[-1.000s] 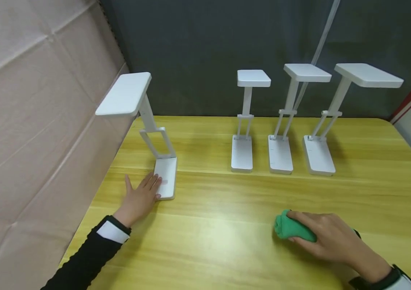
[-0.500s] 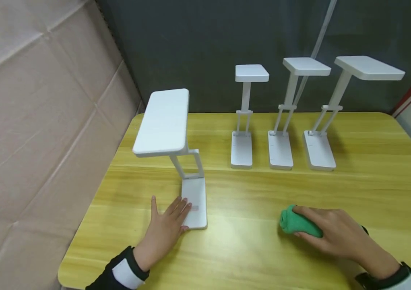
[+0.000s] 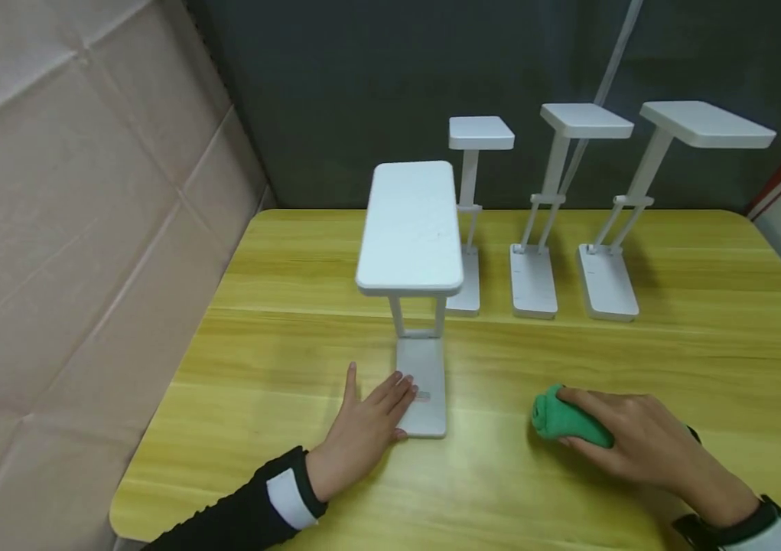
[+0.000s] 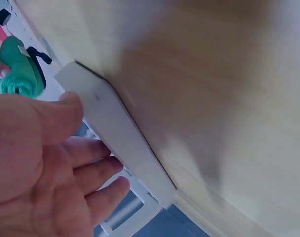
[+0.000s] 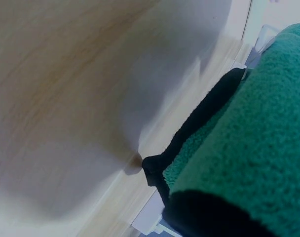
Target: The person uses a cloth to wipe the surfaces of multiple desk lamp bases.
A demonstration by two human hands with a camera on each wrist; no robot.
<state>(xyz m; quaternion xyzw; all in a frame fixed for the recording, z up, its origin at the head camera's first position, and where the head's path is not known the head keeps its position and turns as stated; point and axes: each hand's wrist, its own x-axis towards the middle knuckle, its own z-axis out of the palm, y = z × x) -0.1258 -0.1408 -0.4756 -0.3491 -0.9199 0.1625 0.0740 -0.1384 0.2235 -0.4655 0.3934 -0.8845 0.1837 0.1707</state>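
A white folding desk lamp (image 3: 409,229) stands upright near the middle of the table, its flat head raised over its base. My left hand (image 3: 366,436) rests on the lamp's base from the left, fingers fairly straight across it and thumb by the front corner. In the left wrist view, the base (image 4: 115,126) lies along the fingertips. My right hand (image 3: 638,440) grips a rolled green towel (image 3: 567,419) at the right front, held low over the table. Up close in the right wrist view, the fuzzy towel (image 5: 253,133) shows dark edging and hides the fingers.
Three similar white lamps stand in a row behind: a left one (image 3: 469,283) partly covered by the nearer lamp, a middle one (image 3: 535,283) and a right one (image 3: 608,283). The wooden table (image 3: 280,268) meets a pale draped cloth (image 3: 101,229) at left and a dark backdrop (image 3: 335,99).
My left hand has moved the lamp from the far left to the right and nearer, turning its head to face forward. The right hand with the towel has shifted slightly right.
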